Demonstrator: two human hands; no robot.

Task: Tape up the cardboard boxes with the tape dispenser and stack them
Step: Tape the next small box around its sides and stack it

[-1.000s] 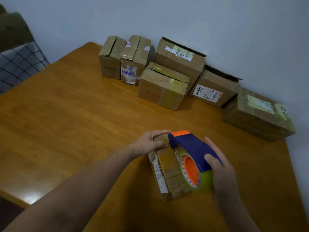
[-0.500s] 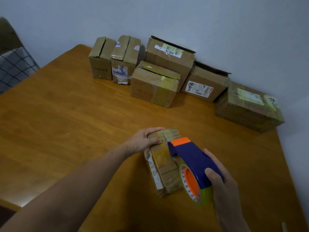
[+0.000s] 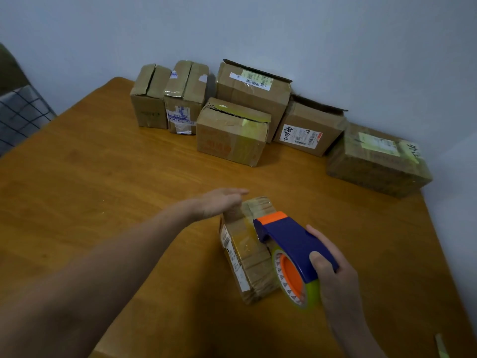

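Right hand [image 3: 335, 282], lower right of centre: fingers and thumb wrapped round the body of the blue tape dispenser [image 3: 291, 239], a full grip. The dispenser's orange nose sits on top of the small cardboard box [image 3: 245, 257]; its yellow-green tape roll on an orange core hangs beside the box's near right edge.

Left hand [image 3: 222, 202], centre of frame: fingers straight, holding nothing. The heel of the hand seems to rest on the box's far left corner, contact hard to confirm.

Small box lies flat on the wooden table [image 3: 103, 177], centre of frame, glossy with tape, a label along its left side.

Upper centre to right: row of larger cardboard boxes [image 3: 232, 135] along the grey-blue wall [image 3: 335, 34], some with flaps open.

Left edge: chequered fabric [image 3: 20, 112]
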